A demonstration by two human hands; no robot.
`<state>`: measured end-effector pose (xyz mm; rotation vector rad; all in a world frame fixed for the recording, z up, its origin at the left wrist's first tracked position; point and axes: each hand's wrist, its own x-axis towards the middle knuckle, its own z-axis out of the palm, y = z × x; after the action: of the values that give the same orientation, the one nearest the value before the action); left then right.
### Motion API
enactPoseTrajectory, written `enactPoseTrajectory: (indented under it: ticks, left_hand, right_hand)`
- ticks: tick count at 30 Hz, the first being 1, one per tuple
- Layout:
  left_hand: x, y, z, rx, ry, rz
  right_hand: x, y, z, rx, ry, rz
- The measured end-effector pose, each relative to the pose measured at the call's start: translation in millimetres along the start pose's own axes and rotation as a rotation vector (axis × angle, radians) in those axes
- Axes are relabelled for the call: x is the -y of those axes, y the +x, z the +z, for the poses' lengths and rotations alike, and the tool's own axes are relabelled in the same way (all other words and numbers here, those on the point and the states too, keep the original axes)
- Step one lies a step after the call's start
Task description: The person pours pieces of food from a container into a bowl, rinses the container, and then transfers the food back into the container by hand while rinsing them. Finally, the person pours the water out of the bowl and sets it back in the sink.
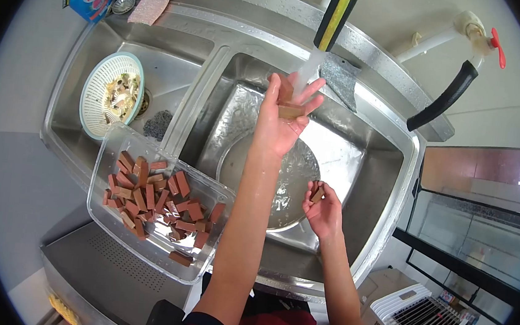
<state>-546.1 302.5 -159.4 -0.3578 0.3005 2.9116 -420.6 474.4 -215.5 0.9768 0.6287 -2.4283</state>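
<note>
My left hand [278, 127] is raised palm up under a stream of water [308, 68] from a black-and-yellow hose [336, 20]. It holds small reddish-brown blocks [290, 111], at least two, with some fingers spread around them. Lower and to the right, my right hand [324, 216] pinches another brown block [317, 194] between its fingertips. Below both hands, a round metal basin [225, 172] with rippling water sits in the right sink bowl [359, 165]. A clear plastic bin [198, 268] with many similar blocks [149, 193] rests at the left, over the sink's front edge.
In the left sink bowl [176, 62] are a pale colander [92, 101] with food scraps and a dark scouring pad [157, 125]. A grey cloth [338, 79] hangs over the back rim. A black hose [444, 95] with a red-handled tap [497, 48] is at right.
</note>
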Motion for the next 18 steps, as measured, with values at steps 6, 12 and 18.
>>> enactPoseTrajectory:
  ticks: [6, 12, 18]
  left_hand:
    - [3, 4, -11, 0.282, -0.349, -0.1]
    - [5, 9, -15, 0.458, -0.456, -0.14]
    - [5, 14, -13, 0.492, -0.493, -0.164]
  right_hand:
    - [-3, 2, 0, 0.018, -0.015, -0.001]
    - [-4, 2, 2, 0.013, -0.022, -0.005]
    - [-3, 3, 2, 0.001, -0.027, -0.013]
